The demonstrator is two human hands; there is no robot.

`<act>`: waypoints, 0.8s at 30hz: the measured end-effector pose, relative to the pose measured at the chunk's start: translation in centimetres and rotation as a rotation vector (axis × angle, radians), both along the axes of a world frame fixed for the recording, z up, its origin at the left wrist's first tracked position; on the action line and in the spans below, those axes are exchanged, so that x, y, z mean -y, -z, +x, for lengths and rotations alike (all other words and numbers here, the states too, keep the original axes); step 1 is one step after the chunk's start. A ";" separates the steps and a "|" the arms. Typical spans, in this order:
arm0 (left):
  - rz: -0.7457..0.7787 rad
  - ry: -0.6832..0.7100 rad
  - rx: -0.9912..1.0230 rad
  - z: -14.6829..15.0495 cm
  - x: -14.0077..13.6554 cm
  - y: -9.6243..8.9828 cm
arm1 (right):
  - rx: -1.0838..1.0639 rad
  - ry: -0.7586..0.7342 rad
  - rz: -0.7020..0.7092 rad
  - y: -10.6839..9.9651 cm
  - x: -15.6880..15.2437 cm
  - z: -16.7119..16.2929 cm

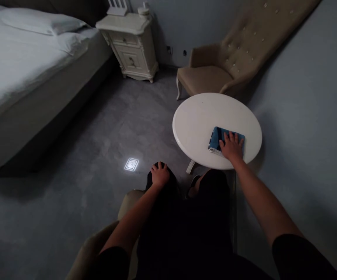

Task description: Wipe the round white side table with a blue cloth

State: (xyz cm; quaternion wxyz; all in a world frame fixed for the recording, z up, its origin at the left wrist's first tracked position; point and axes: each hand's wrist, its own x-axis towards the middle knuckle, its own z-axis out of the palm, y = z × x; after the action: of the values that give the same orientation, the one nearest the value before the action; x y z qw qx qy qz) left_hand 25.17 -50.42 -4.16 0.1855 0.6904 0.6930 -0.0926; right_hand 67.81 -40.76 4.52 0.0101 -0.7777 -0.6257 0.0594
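Observation:
A folded blue towel [215, 137] with dark bands and a white underside lies on the round white table [197, 116], toward its front right. My right hand [232, 146] rests flat on top of the towel, fingers spread, and covers part of it. On my knee, in dark trousers, lies my left hand [159, 175], its fingers apart and nothing in it.
Behind the table stands a tan tufted armchair [206, 77] against the grey wall. A white nightstand [133, 46] is beside the bed [25, 58] at the left. Part of my own seat [127, 204] shows below. A bright square pattern [131, 164] lies on the floor.

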 end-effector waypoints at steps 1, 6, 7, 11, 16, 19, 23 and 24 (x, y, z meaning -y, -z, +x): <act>0.006 -0.013 0.012 0.2 0.1 0.1 | 0.000 0.009 0.006 -0.1 0.1 -0.3; 0.046 -0.053 0.094 0.2 -0.2 0.7 | 0.005 0.061 -0.016 -1.2 2.4 -3.5; 0.051 -0.056 0.112 0.1 -0.4 0.8 | 0.000 0.067 -0.018 -1.2 3.2 -4.4; 0.067 -0.052 0.096 -0.6 -1.0 1.8 | -0.033 0.033 0.009 -0.4 7.0 -7.3; 0.118 -0.121 0.222 -1.6 -3.4 2.7 | -0.015 0.030 -0.016 0.0 9.3 -4.6; 0.184 -0.281 0.436 -0.8 -8.4 2.1 | 0.018 0.137 -0.044 -0.2 7.8 0.4; 0.266 -0.395 0.709 3.5 -19.6 0.0 | 0.054 0.278 -0.068 -0.4 2.5 7.9; 0.281 -0.405 0.748 4.9 -22.6 -0.7 | 0.064 0.303 -0.063 -0.4 0.8 9.6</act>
State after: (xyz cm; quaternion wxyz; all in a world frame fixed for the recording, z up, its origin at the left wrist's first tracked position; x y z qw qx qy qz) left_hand 30.07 -27.80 -3.44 0.3422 0.5453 0.7054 0.2967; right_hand 77.38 -41.56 4.92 -0.0256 -0.8646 -0.4992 0.0520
